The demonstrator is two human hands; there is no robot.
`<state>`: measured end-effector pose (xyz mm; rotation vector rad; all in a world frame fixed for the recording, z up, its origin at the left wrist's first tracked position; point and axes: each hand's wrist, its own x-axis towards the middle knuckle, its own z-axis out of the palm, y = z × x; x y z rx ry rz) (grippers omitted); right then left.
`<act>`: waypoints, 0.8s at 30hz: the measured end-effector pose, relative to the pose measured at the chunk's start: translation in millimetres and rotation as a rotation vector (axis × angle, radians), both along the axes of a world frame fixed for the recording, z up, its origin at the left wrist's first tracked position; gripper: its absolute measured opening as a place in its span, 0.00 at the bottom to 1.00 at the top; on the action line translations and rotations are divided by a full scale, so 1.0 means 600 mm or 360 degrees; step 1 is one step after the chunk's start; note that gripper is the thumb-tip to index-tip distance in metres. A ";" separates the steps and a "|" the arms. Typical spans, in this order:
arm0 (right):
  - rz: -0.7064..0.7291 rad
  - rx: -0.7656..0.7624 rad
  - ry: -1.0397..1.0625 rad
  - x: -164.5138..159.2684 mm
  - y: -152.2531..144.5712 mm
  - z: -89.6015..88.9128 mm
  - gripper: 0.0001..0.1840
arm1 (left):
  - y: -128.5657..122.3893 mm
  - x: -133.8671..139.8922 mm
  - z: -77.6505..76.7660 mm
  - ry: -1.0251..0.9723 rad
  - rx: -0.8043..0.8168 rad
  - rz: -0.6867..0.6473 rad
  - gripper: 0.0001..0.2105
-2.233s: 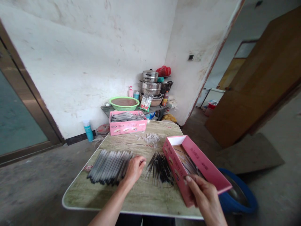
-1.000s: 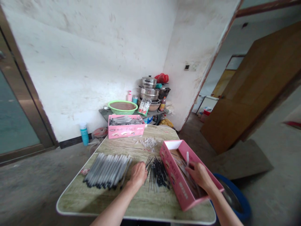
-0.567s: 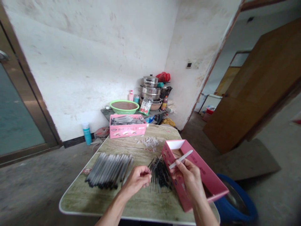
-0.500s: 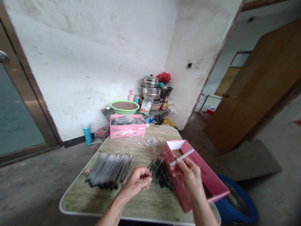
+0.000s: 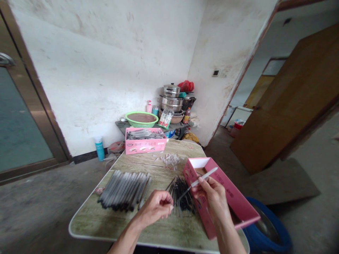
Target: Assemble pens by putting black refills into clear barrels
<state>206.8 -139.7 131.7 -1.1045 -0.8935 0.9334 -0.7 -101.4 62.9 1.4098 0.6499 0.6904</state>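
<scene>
My right hand (image 5: 212,194) pinches a pale, translucent pen barrel (image 5: 213,171), tilted up to the right above the near pink box (image 5: 230,187). My left hand (image 5: 158,208) has its fingertips closed on the lower end of a thin dark pen refill (image 5: 182,195). That refill slants up to the barrel's lower end; whether its tip sits inside I cannot tell. Beneath it lies a loose pile of dark refills (image 5: 182,208). Left of my left hand, a row of translucent barrels with black ends (image 5: 123,190) lies side by side on the table (image 5: 156,233).
Small white pieces (image 5: 171,159) are scattered mid-table. A second pink box (image 5: 145,147) filled with pens stands at the far edge. Behind it are a green basin (image 5: 141,124) and stacked steel pots (image 5: 172,102). A blue tub (image 5: 280,234) stands on the floor at right.
The refill between my hands now shows clearly, reaching from my left fingertips to the barrel. My left hand has shifted slightly right and down; the right one holds nearly still.
</scene>
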 end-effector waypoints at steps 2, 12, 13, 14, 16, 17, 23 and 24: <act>-0.0001 -0.0002 -0.0006 0.001 -0.001 0.000 0.16 | 0.000 -0.001 0.002 0.0017 0.0005 0.0004 0.03; 0.0189 -0.0132 0.0093 -0.023 -0.003 -0.024 0.17 | -0.012 0.026 0.013 -0.0201 -0.0154 0.0270 0.09; 0.0220 -0.0144 0.0134 -0.032 -0.004 -0.031 0.17 | -0.015 0.033 0.013 -0.0267 -0.0168 0.0358 0.10; 0.0253 -0.0156 0.0169 -0.042 -0.004 -0.038 0.17 | -0.018 0.041 0.012 -0.0323 -0.0177 0.0468 0.12; 0.0320 -0.0176 0.0217 -0.065 -0.006 -0.051 0.17 | -0.022 0.057 0.010 -0.0401 -0.0152 0.0739 0.16; 0.0353 -0.0186 0.0229 -0.078 -0.008 -0.056 0.17 | -0.024 0.063 0.008 -0.0417 -0.0110 0.0860 0.18; 0.0437 -0.0273 0.0352 -0.128 -0.013 -0.078 0.19 | -0.021 0.074 0.000 -0.0522 -0.0123 0.0963 0.22; 0.0425 -0.0295 0.0381 -0.128 -0.014 -0.081 0.20 | -0.020 0.072 -0.003 -0.0558 -0.0266 0.0874 0.23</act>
